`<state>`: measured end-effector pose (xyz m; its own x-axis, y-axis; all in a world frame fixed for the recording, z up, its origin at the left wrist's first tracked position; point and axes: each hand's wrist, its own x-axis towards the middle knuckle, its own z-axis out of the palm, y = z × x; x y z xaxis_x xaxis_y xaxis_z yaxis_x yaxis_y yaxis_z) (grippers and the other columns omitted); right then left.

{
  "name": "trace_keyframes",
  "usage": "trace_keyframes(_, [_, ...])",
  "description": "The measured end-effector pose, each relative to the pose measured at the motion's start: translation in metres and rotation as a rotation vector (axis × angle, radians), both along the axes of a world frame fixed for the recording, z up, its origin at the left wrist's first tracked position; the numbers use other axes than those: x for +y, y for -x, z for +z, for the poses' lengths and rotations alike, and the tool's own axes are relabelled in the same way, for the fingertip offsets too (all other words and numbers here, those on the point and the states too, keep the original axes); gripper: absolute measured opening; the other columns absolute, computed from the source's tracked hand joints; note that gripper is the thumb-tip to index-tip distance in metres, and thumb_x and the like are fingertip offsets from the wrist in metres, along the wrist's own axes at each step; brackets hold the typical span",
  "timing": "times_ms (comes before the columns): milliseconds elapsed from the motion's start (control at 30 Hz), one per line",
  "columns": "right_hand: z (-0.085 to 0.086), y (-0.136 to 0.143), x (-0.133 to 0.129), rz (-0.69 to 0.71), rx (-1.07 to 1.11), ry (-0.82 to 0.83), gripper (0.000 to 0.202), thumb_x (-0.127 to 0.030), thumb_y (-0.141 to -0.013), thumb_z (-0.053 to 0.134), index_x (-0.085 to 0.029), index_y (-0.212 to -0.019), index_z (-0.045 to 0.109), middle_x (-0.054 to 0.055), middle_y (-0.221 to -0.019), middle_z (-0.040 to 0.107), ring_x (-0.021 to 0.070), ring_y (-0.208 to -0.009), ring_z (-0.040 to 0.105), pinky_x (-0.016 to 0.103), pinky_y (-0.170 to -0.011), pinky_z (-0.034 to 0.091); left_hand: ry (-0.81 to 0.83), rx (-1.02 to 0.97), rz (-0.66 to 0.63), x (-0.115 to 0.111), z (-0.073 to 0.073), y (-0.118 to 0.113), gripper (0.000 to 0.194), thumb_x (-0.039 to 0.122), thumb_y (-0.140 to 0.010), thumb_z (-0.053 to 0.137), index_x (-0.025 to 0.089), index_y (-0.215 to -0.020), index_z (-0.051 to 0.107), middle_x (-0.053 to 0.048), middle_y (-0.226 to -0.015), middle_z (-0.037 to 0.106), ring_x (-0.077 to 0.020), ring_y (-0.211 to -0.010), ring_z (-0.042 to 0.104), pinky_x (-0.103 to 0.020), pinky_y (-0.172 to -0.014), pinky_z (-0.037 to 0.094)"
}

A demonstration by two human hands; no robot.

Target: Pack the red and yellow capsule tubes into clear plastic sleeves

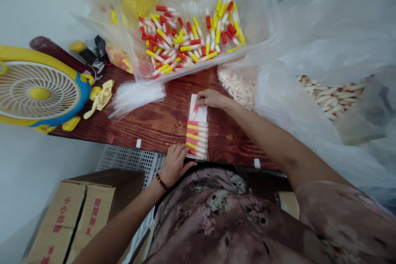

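Note:
A narrow clear packet [202, 155] with a white backing lies on the dark red wooden table [148, 126]. Inside it, several short sticks with red or yellow ends and white bodies [198, 136] are stacked in a row. My left hand [175, 165] rests at the packet's lower left corner, fingers stretched and thumb apart. At the packet's upper end, my right hand [212, 98] has its fingertips pinched together on a red-and-white stick [194, 111], which slants over the white backing; its upper end is partly hidden by the fingers.
Behind stands a clear plastic bin [182, 73] of loose red, yellow and white sticks. Flat clear bags [136, 97] lie left, near a yellow-and-blue fan [40, 90]. A bag of white pieces [238, 84] sits to the right. Below left is a cardboard box [71, 214].

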<state>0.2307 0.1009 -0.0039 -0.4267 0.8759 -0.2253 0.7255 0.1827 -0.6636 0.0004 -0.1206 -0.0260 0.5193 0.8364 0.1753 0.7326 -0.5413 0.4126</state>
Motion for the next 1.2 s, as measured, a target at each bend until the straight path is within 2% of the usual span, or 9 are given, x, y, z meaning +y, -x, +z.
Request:
trace_keyframes(133, [0.001,0.002,0.0,-0.011,-0.04,-0.01,0.013,-0.027,-0.076,0.067,-0.019,-0.085,0.072,0.002,-0.085,0.07,0.0166,-0.082,0.06,0.025,-0.065,0.036,-0.041,0.01,-0.003,0.001,-0.001,-0.002,0.024,0.032,-0.09,0.058,0.018,-0.11,0.055,-0.011,-0.108,0.061,-0.0261,-0.1,0.054,-0.042,-0.091,0.045])
trace_keyframes(267, [0.0,0.004,-0.002,-0.01,-0.055,-0.037,0.015,-0.029,-0.076,0.067,-0.019,-0.086,0.072,0.002,-0.086,0.071,0.0167,-0.081,0.06,0.025,-0.064,0.036,-0.009,0.047,-0.043,0.008,-0.004,-0.002,0.022,0.039,-0.091,0.056,0.018,-0.099,0.057,-0.01,-0.1,0.061,-0.025,-0.093,0.053,-0.04,-0.084,0.044])
trace_keyframes(433, [-0.002,0.004,-0.003,-0.014,-0.082,-0.043,0.017,-0.032,-0.078,0.066,-0.02,-0.089,0.073,0.002,-0.09,0.072,0.0169,-0.082,0.061,0.025,-0.065,0.036,0.013,0.12,-0.101,0.016,0.001,0.0,0.022,0.041,-0.092,0.053,0.019,-0.089,0.056,-0.008,-0.091,0.061,-0.0234,-0.086,0.053,-0.04,-0.081,0.043])
trace_keyframes(533, [-0.001,0.005,-0.003,0.0,-0.115,-0.062,0.018,-0.033,-0.079,0.065,-0.02,-0.091,0.072,0.002,-0.092,0.072,0.0174,-0.083,0.061,0.026,-0.065,0.035,-0.013,0.114,-0.057,0.007,0.004,-0.001,0.019,0.038,-0.092,0.054,0.02,-0.098,0.058,-0.009,-0.1,0.063,-0.0248,-0.096,0.056,-0.042,-0.088,0.042])
trace_keyframes(700, [0.004,0.004,-0.008,0.018,-0.165,-0.124,0.017,-0.031,-0.082,0.062,-0.019,-0.091,0.07,0.005,-0.097,0.072,0.0195,-0.087,0.062,0.026,-0.064,0.036,-0.071,0.026,0.074,-0.009,0.001,-0.004,0.025,0.034,-0.092,0.057,0.023,-0.115,0.058,-0.01,-0.116,0.065,-0.0268,-0.117,0.055,-0.045,-0.094,0.038])
trace_keyframes(767, [0.004,0.0,-0.009,-0.03,-0.141,-0.133,0.016,-0.032,-0.084,0.059,-0.019,-0.09,0.068,0.005,-0.097,0.072,0.019,-0.085,0.063,0.026,-0.063,0.037,-0.076,0.032,0.118,-0.006,0.002,-0.006,0.023,0.032,-0.093,0.056,0.023,-0.114,0.059,-0.009,-0.115,0.066,-0.0281,-0.122,0.052,-0.047,-0.096,0.037])
trace_keyframes(867, [0.003,-0.008,-0.008,-0.139,-0.027,-0.046,0.013,-0.029,-0.088,0.055,-0.018,-0.089,0.063,0.005,-0.086,0.073,0.0148,-0.07,0.062,0.024,-0.06,0.039,-0.08,0.05,0.154,0.008,0.006,-0.009,0.02,0.031,-0.094,0.054,0.024,-0.111,0.06,-0.008,-0.114,0.067,-0.0286,-0.126,0.05,-0.048,-0.097,0.035])
trace_keyframes(1000, [0.003,-0.013,-0.001,-0.186,0.08,0.081,0.01,-0.025,-0.09,0.054,-0.017,-0.087,0.059,0.003,-0.074,0.071,0.0106,-0.054,0.057,0.023,-0.058,0.04,-0.061,0.075,0.135,0.025,0.009,-0.012,0.029,0.043,-0.089,0.061,0.022,-0.109,0.059,-0.009,-0.114,0.065,-0.0298,-0.119,0.051,-0.047,-0.096,0.035])
trace_keyframes(1200, [0.001,-0.009,0.002,-0.162,-0.056,0.012,0.008,-0.023,-0.086,0.057,-0.017,-0.086,0.062,0.003,-0.073,0.069,0.0126,-0.065,0.059,0.023,-0.062,0.04,-0.021,0.132,0.056,0.036,0.0,-0.009,0.034,0.051,-0.086,0.061,0.018,-0.092,0.058,-0.009,-0.094,0.061,-0.0276,-0.096,0.051,-0.044,-0.09,0.04])
